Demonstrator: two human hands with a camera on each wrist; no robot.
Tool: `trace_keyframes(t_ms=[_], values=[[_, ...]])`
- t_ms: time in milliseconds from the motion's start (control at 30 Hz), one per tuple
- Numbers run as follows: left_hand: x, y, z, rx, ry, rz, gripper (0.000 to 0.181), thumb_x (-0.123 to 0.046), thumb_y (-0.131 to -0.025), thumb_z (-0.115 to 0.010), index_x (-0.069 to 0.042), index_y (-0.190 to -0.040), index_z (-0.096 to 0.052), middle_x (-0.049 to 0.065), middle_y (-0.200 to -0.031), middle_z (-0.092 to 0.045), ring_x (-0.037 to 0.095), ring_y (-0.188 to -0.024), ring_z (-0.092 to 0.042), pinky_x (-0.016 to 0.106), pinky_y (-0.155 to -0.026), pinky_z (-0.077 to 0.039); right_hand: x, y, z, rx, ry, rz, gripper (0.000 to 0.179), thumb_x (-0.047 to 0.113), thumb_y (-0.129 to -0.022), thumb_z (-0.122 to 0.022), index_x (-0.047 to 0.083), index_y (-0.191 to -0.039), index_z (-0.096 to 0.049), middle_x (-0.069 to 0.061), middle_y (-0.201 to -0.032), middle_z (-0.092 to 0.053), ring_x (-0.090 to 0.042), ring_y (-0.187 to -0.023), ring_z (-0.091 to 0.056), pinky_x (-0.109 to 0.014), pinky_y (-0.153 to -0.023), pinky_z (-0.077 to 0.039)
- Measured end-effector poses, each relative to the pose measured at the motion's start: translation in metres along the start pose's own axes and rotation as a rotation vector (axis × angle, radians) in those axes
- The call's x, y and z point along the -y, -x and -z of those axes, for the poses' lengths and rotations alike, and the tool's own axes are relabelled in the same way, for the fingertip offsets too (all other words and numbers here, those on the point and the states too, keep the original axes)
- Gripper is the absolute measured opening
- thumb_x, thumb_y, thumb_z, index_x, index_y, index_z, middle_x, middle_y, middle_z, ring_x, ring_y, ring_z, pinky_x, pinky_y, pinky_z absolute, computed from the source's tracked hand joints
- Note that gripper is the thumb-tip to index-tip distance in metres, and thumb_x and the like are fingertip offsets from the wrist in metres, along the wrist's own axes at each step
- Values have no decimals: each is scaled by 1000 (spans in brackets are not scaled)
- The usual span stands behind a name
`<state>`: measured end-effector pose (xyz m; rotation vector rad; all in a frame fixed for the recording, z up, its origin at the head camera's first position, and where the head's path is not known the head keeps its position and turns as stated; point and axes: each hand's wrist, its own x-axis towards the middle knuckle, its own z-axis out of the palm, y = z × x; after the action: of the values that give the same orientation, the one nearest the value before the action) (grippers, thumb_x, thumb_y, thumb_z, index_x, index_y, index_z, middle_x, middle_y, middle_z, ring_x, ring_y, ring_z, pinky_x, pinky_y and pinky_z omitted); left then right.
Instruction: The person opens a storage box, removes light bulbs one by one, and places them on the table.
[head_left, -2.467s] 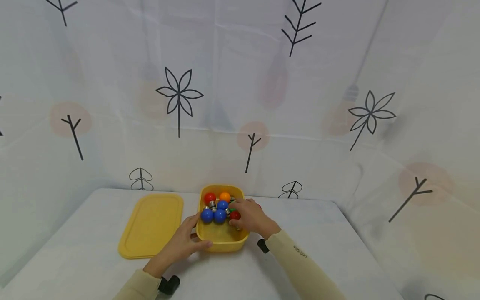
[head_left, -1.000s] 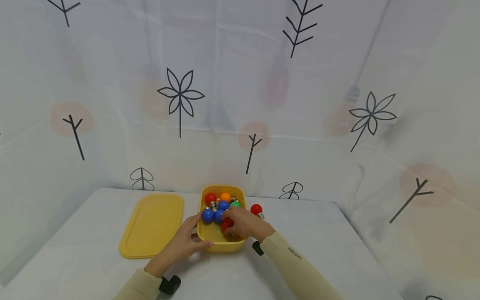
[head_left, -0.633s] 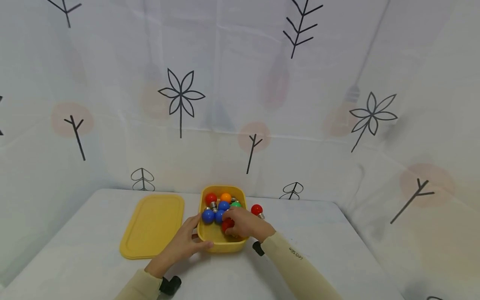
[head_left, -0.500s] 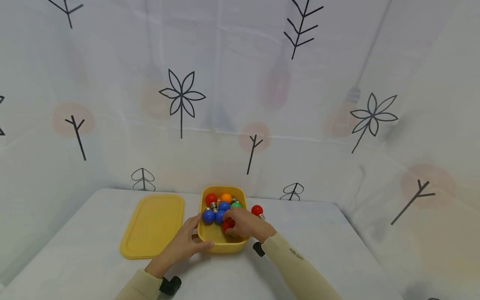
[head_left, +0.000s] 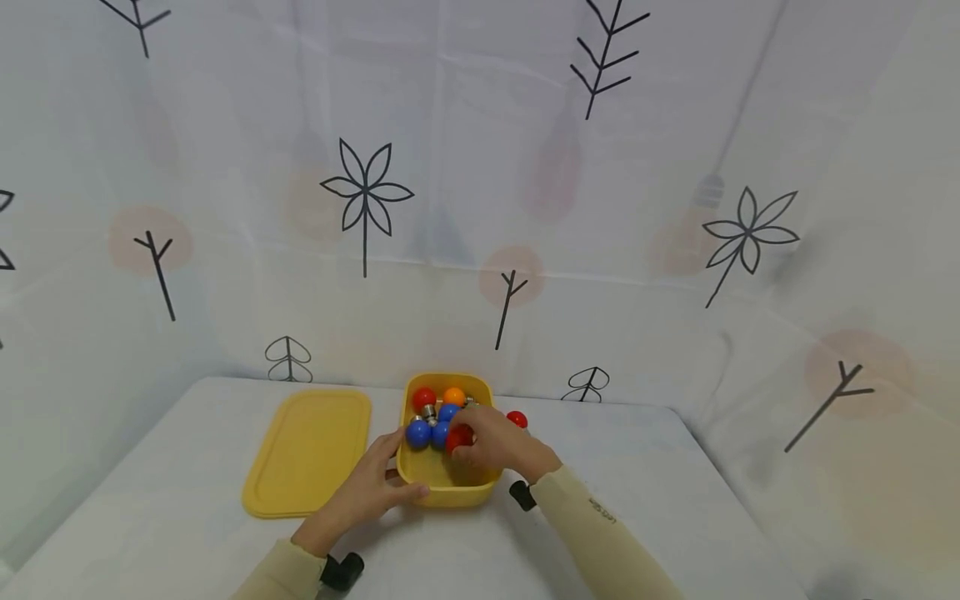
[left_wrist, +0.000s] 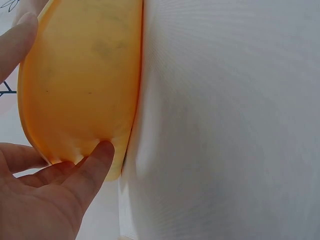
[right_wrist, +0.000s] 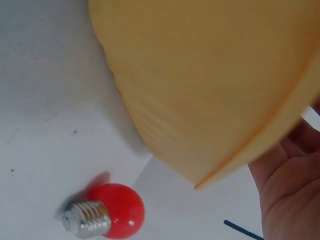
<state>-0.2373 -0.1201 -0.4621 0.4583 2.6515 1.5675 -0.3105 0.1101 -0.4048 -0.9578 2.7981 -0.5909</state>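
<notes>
A yellow plastic box holds several small coloured light bulbs with metal screw bases. My left hand grips its near left corner, thumb on the front wall and fingers along the left side; the left wrist view shows fingertips pressed to the box wall. Inside the box, my right hand pinches a red bulb, whose base is hidden by the fingers. Beside it lie blue bulbs, another red bulb and an orange bulb. In the right wrist view the box wall hides my right fingertips.
A flat yellow lid lies on the white table left of the box. Just right of the box lies a loose red bulb, partly behind my right hand in the head view. A patterned cloth hangs behind the table.
My right hand first brought the red bulb toward the front of the box, then raised it slightly and back, covering the green bulb. The left hand stays on the box.
</notes>
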Motion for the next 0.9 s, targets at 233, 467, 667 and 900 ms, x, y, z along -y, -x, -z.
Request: trace_keyframes(t_ms=[233,467,667,900], values=[[0,-1,1,-8,2,-5,98,-40,-76,-80,-7,-151,-26,17,-146,-32,32,-127,-44,39,-96,-48,-5,4,15,-92,-3,68,34,26,-84,-75,16,-116,-65,7,-107,-60,-14,-96,-52,-29,-87,-51],[0,-1,-1,-9,-9,14,98,-42,-76,-79,-7,-151,-26,17,-147,-32,32,-128,-43,40,-97,-48,-15,17,32,-142,-64,-4,36,25,-88,-71,14,-121,-63,4,-105,-56,-15,-93,-53,-26,-79,-52],[0,-2,-2,-14,-15,19,99,-44,-75,-79,-9,-151,-25,16,-147,-32,31,-127,-44,39,-96,-48,-31,26,42,-225,-61,-63,35,24,-87,-72,14,-119,-63,4,-106,-56,-15,-93,-53,-26,-77,-55],[2,-2,-2,-12,-21,32,100,-45,-75,-79,-10,-151,-25,15,-147,-32,29,-127,-44,39,-97,-48,-54,34,42,-329,-46,-117,37,20,-84,-74,12,-118,-64,3,-104,-57,-14,-91,-54,-29,-81,-55]])
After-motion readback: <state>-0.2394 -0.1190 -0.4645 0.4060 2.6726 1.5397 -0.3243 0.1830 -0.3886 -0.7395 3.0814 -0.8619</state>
